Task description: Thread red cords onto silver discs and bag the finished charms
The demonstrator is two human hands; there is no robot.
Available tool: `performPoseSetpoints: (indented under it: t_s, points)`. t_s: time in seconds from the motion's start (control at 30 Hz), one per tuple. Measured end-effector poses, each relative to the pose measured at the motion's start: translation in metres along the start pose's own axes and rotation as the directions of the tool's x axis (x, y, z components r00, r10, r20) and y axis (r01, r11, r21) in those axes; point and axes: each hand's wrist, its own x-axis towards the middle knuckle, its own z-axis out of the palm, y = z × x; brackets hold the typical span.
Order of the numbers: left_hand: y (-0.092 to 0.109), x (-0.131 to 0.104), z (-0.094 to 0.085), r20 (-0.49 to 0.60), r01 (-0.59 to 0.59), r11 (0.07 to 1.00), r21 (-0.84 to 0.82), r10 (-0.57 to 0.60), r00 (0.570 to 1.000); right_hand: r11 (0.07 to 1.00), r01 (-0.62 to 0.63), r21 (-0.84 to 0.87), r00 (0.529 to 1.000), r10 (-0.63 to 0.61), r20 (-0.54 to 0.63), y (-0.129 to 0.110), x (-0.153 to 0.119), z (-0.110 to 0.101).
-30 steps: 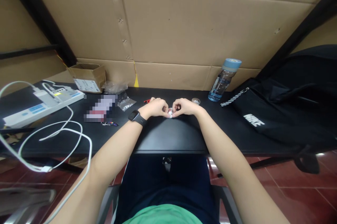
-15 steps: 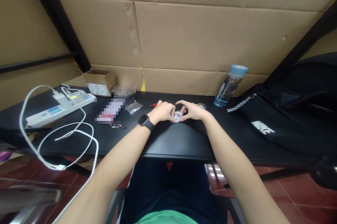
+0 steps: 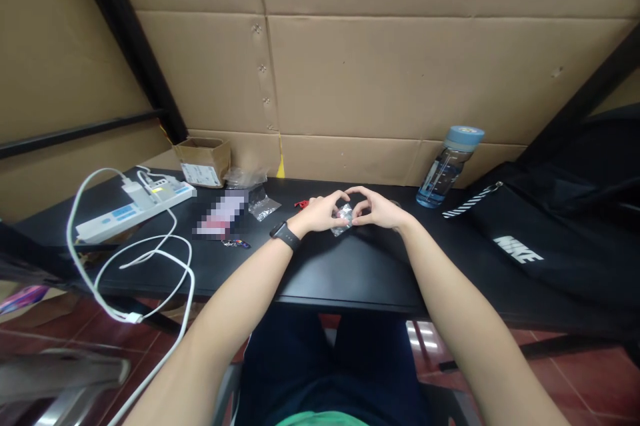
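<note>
You can read NIKE in white on the bag [image 3: 560, 219] at the right end of the table [image 3: 350, 273]. Print on the label [image 3: 200, 175] of the box [image 3: 221, 163], by the back edge, is too small to read.

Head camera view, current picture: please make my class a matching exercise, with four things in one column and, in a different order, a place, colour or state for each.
Things
1. Shiny clear item
2. Water bottle
3. Cardboard box
4. Watch

Descriptions
A. Open at the top, with a white label on its front
B. Black, strapped around the left wrist
C. Between the left hand and the right hand
D. Topped by a blue lid

Right pairs
1-C, 2-D, 3-A, 4-B
</note>
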Motion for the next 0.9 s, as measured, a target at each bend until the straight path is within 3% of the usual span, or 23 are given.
performPoseSetpoints:
  t_s: [0.07, 0.13, 0.2, 0.23, 0.27, 0.33, 0.53, 0.73, 0.8, 0.9]
  points:
    - [-0.01, 0.001, -0.008, -0.047, -0.009, 0.999, -0.051, 0.007, 0.999, 1.0, 0.026, -0.001, 0.996, -0.026, -0.084, -0.002, 0.0, 0.0]
    - [-0.026, 0.002, -0.021, -0.181, 0.015, 0.995, -0.097, -0.033, 0.983, 0.998, 0.03, -0.061, 0.981, -0.041, -0.191, 0.001, 0.002, -0.001]
    - [-0.046, 0.0, -0.035, -0.383, 0.171, 0.977, -0.126, -0.207, 0.9, 0.985, -0.006, -0.171, 0.957, -0.044, -0.286, 0.007, 0.004, -0.003]
    - [-0.056, -0.002, -0.042, -0.462, 0.291, 0.949, -0.117, -0.312, 0.83, 0.972, -0.038, -0.231, 0.947, -0.039, -0.319, 0.011, 0.005, -0.004]
    - [-0.065, -0.004, -0.046, -0.517, 0.4, 0.91, -0.107, -0.395, 0.76, 0.956, -0.071, -0.286, 0.941, -0.031, -0.338, 0.015, 0.007, -0.005]
    - [-0.08, -0.006, -0.051, -0.521, 0.541, 0.839, -0.064, -0.49, 0.699, 0.923, -0.12, -0.365, 0.938, -0.014, -0.345, 0.021, 0.009, -0.006]
    - [-0.091, 0.0, -0.036, -0.411, 0.592, 0.778, 0.208, -0.48, 0.775, 0.878, -0.159, -0.451, 0.939, -0.008, -0.345, 0.02, 0.008, -0.005]
    - [-0.091, -0.002, -0.035, -0.445, 0.614, 0.735, 0.287, -0.466, 0.765, 0.858, -0.189, -0.479, 0.936, 0.01, -0.351, 0.014, 0.007, -0.005]
    - [-0.092, -0.003, -0.035, -0.44, 0.547, 0.771, 0.326, -0.388, 0.81, 0.852, -0.175, -0.494, 0.938, -0.01, -0.348, 0.014, 0.007, -0.004]
    - [-0.093, -0.001, -0.032, -0.346, 0.395, 0.847, 0.356, -0.273, 0.898, 0.845, -0.164, -0.509, 0.94, -0.023, -0.34, 0.012, 0.007, -0.003]
